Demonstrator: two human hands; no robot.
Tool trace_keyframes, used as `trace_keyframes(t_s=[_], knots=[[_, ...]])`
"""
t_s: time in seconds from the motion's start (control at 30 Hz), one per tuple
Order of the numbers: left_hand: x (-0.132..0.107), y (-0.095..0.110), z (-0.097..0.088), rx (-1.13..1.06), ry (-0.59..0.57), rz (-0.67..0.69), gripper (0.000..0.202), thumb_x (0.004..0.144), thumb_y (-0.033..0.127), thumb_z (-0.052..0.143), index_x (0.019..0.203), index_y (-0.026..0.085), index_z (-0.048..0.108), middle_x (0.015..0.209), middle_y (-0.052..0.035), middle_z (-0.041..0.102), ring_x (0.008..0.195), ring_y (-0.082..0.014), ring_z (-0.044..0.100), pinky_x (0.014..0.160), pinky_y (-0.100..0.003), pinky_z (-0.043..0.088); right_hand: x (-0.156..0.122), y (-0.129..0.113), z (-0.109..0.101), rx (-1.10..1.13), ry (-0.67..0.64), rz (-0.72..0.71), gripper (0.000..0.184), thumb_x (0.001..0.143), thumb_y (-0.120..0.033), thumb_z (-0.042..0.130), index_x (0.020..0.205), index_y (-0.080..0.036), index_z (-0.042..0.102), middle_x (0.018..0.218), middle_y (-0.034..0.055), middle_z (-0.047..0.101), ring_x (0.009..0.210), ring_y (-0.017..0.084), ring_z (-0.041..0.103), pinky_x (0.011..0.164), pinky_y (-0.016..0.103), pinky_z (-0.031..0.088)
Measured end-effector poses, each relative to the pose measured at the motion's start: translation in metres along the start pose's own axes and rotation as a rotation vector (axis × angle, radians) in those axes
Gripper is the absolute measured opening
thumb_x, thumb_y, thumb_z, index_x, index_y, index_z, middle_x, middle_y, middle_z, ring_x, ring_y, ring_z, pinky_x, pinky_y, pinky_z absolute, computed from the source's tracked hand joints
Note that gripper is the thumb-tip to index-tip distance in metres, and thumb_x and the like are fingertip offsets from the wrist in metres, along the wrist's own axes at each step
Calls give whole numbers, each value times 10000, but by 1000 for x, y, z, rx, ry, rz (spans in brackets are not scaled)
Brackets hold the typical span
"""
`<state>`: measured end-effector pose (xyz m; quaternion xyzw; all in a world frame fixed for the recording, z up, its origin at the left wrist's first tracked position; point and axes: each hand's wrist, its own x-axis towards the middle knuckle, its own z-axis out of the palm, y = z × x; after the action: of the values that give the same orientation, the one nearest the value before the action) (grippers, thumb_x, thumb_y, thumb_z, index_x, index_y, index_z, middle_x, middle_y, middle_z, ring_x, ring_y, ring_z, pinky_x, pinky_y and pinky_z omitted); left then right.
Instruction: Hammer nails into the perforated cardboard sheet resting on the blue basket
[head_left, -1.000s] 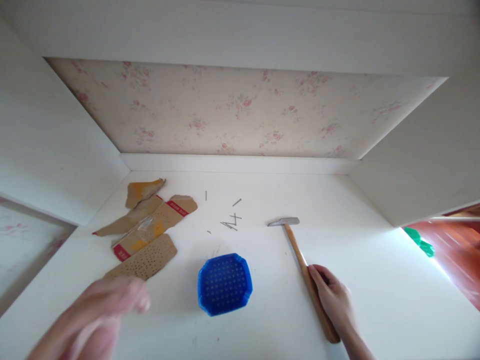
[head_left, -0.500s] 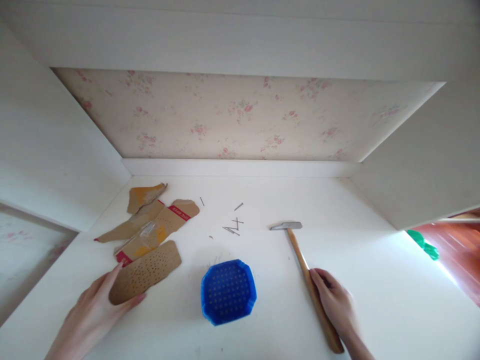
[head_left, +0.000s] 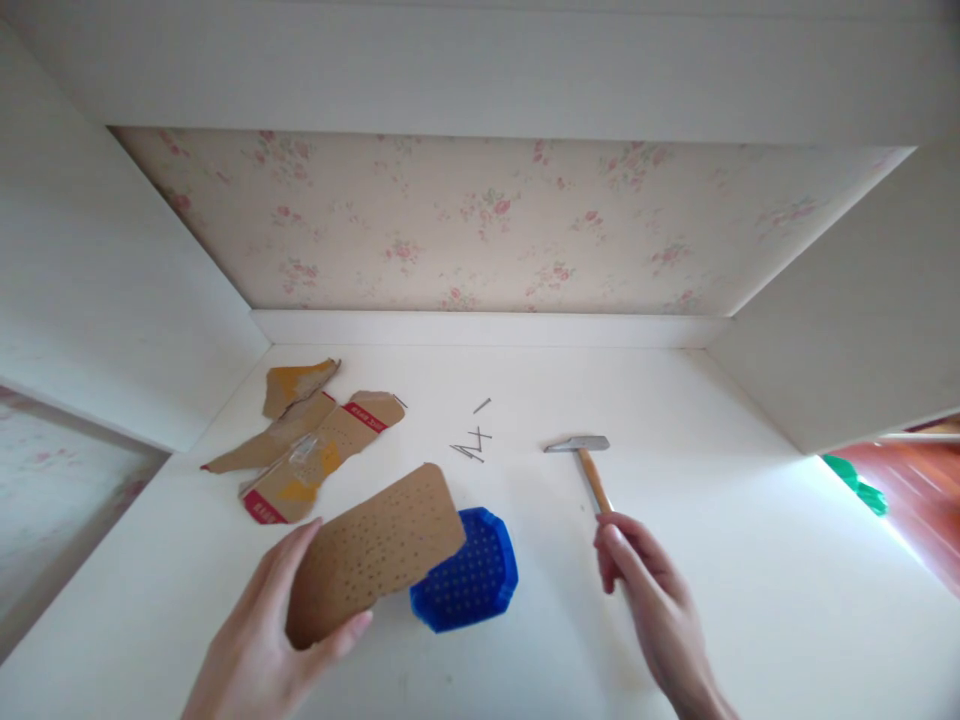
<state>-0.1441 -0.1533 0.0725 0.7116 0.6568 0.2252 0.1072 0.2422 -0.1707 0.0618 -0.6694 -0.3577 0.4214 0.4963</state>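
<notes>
My left hand (head_left: 266, 640) grips a brown cardboard strip full of small holes (head_left: 375, 550), lifted off the white surface and partly covering a blue perforated plastic block (head_left: 472, 580). My right hand (head_left: 649, 605) lies over the wooden handle of a hammer (head_left: 589, 462), fingers curled around it; the steel head points left, farther back. Several loose nails (head_left: 471, 445) lie scattered behind the blue block.
Torn cardboard pieces with red and yellow print (head_left: 315, 445) lie at the back left. White side panels and a floral wallpaper back wall (head_left: 480, 230) enclose the white surface (head_left: 750, 560). A red floor and a green object (head_left: 855, 485) show at the right.
My left hand reached the perforated cardboard strip, took hold of it and carried it right, up over the blue block. My right hand slid further up the hammer handle.
</notes>
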Motion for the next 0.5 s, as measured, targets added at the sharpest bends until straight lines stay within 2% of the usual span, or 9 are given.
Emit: trace_keyframes(t_s=[0.07,0.1,0.13,0.2,0.27,0.37,0.43,0.5], knots=[[3,35,9,-51,-23,66,828,755,536,667,1458,282,311,1402,-98,524,1256,-313,547,987,-460,522,-9,-14,21,122,-182,-5,314,924,-504,558,1166,-305,578,1005,4,618,788,176,571,650,291,489],[4,48,15,-63,-24,93,834,752,525,675,1460,282,307,1409,-101,512,1260,-312,543,985,-452,525,-12,-19,30,150,-269,13,344,931,-495,553,1226,-317,549,1183,26,607,943,203,591,759,316,513],[4,57,20,-69,-33,108,833,752,510,681,1461,281,309,1416,-103,502,1265,-314,536,987,-451,525,-16,-23,38,184,-304,33,364,935,-505,542,1253,-328,535,1307,29,569,1081,222,568,864,339,505],[2,67,30,-70,-46,125,856,734,491,702,1463,279,307,1418,-113,493,1270,-328,527,987,-467,523,-20,-27,50,227,-347,117,405,923,-507,568,1292,-350,510,1422,11,524,1269,227,485,1023,357,435],[-2,70,38,-80,-69,118,880,725,467,716,1472,283,290,1435,-120,472,1277,-337,519,992,-483,517,-22,-25,59,282,-356,182,447,897,-504,615,1303,-357,497,1396,4,573,1315,223,463,1063,362,406],[-7,69,44,-166,-126,79,878,751,452,703,1490,289,258,1503,-125,387,1329,-340,464,1027,-502,485,-22,-17,66,338,-341,193,485,870,-485,664,1302,-343,494,1303,12,658,1266,233,523,1043,380,426],[-10,67,48,-271,-135,10,859,777,467,681,1496,271,254,1539,-137,332,1380,-352,392,1072,-537,427,-22,-12,68,344,-312,185,514,853,-488,683,1303,-322,499,1262,30,689,1216,250,568,1012,400,452],[-14,65,53,-428,-117,-125,805,817,486,634,1492,240,271,1532,-151,350,1391,-356,374,1087,-554,399,-22,-11,67,336,-282,193,548,831,-505,698,1302,-292,519,1206,57,722,1158,277,610,966,427,486]])
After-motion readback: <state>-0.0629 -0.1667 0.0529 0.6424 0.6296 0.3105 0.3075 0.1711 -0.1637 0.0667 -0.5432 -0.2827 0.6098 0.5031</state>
